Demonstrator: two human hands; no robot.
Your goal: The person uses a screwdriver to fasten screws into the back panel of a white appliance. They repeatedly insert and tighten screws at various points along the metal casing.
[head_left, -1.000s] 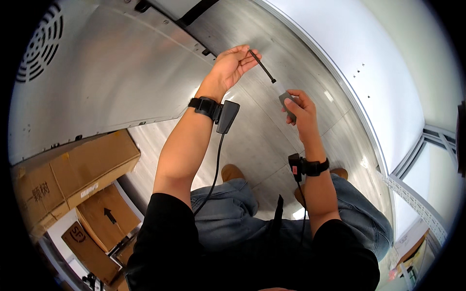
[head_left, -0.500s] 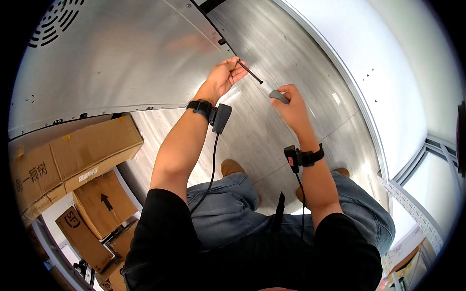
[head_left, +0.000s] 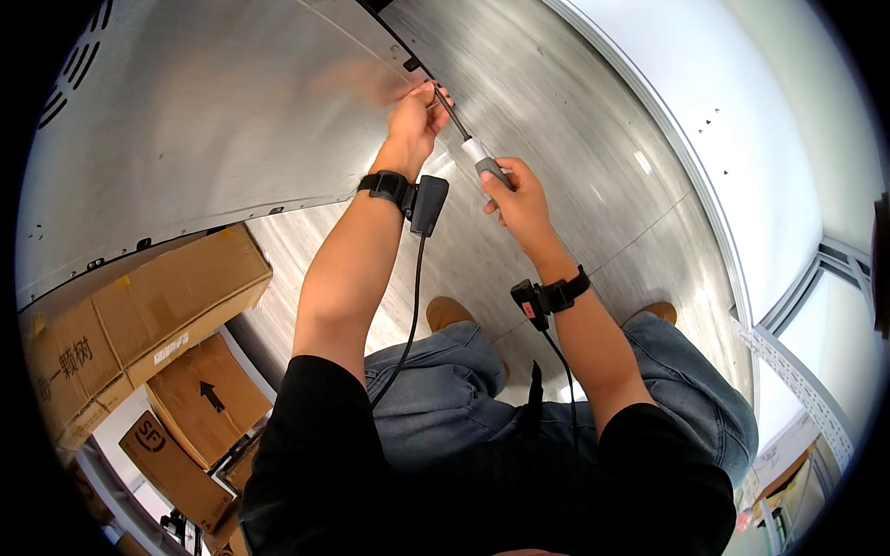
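Note:
My right hand (head_left: 515, 196) is closed round the grey and white handle of a screwdriver (head_left: 477, 155). Its long dark shaft slants up and left to the edge of a large metal panel (head_left: 250, 120). At that edge, my left hand (head_left: 414, 119) has its thumb and forefinger pinched by the shaft's tip, the other fingers curled beside the shaft. Whatever sits between those fingertips is too small to make out. A black clip-like part (head_left: 412, 65) is on the panel's edge just beyond the left hand.
Cardboard boxes (head_left: 199, 287) are stacked at the left below the panel. A white wall panel (head_left: 732, 176) with a metal bottom edge curves along the right, with a metal frame (head_left: 797, 361) near it. Grey plank flooring (head_left: 593, 176) lies between. Cables hang from both wrist devices.
My right hand has moved left and up with the screwdriver, nearer my left hand. The left hand has shifted slightly up and left in the picture, along with the panel.

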